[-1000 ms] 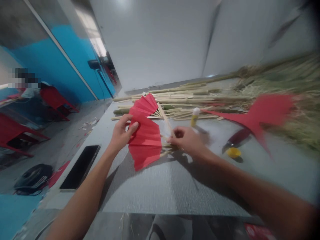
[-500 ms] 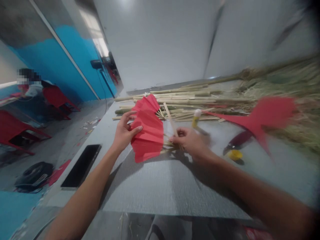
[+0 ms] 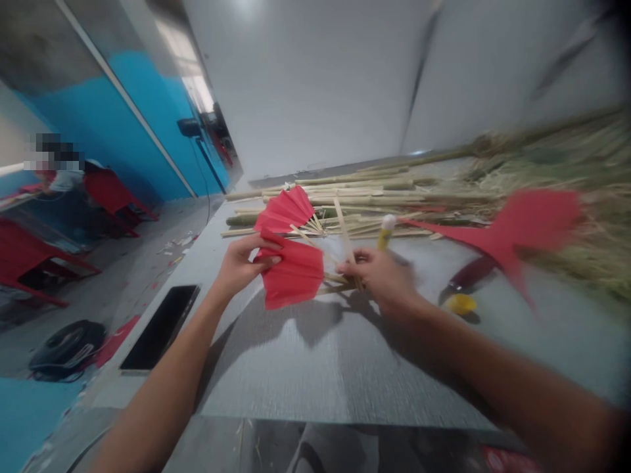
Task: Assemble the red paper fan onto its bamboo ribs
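A folding fan of pleated red paper [image 3: 296, 272] on thin bamboo sticks is between my hands, above the table. My left hand [image 3: 241, 263] pinches the paper's upper left edge with thumb and fingers, and that edge is folded over. With my right hand [image 3: 377, 276] I grip the fan's bamboo sticks [image 3: 345, 230] where they come together; one pale stick points up, apart from the paper. Just behind lies a second red fan [image 3: 286, 210]. A glue stick [image 3: 387, 231] with a white top stands beyond my right hand.
Bamboo strips [image 3: 365, 190] lie along the wall, with shavings [image 3: 566, 171] at right. A cut red paper sheet [image 3: 522, 230], a dark-handled tool [image 3: 468, 274] and a yellow cap [image 3: 461, 304] are to the right. A phone [image 3: 160, 328] lies left; a person [image 3: 64, 174] sits farther off.
The red paper has come down and folded at its upper edge, baring a bamboo stick and the fan behind. The upright pale stick has shifted right; my left hand has moved slightly left.
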### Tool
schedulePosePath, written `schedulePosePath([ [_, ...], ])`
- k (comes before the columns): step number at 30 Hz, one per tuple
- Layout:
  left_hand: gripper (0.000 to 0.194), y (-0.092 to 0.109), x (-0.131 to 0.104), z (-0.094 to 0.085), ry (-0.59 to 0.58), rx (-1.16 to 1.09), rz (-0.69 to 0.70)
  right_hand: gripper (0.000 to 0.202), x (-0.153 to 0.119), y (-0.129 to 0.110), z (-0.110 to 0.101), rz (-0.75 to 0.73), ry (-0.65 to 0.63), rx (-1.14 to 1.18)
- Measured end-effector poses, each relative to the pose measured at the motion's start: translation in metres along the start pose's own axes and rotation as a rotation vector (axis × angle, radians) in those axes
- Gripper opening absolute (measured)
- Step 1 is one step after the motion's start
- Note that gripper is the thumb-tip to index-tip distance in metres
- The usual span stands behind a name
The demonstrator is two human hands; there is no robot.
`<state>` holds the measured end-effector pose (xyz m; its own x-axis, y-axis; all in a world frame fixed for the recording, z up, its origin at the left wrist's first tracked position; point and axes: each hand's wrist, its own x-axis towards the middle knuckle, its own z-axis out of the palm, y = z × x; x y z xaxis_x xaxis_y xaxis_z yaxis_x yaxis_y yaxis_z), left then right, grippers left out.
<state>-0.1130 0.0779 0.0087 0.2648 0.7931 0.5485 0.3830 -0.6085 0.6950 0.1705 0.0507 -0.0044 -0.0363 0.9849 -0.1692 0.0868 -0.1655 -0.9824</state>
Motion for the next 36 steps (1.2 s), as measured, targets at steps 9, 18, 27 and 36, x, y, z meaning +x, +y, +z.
schedulePosePath([
  [9, 0.051, -0.001, 0.001, 0.002, 0.025, 0.008, 0.067, 0.017, 0.001, -0.002, -0.004, -0.017, 0.013, 0.058],
  [18, 0.028, 0.003, 0.001, 0.018, 0.276, -0.201, -0.086, 0.016, 0.001, -0.003, -0.004, -0.011, 0.028, 0.051],
  [27, 0.019, -0.001, -0.001, 0.014, 0.182, -0.251, -0.188, 0.017, 0.002, -0.001, -0.006, -0.115, 0.043, 0.001],
  [36, 0.013, 0.004, 0.002, -0.007, -0.229, -0.090, -0.080, 0.016, 0.003, 0.000, -0.008, -0.141, 0.038, 0.076],
])
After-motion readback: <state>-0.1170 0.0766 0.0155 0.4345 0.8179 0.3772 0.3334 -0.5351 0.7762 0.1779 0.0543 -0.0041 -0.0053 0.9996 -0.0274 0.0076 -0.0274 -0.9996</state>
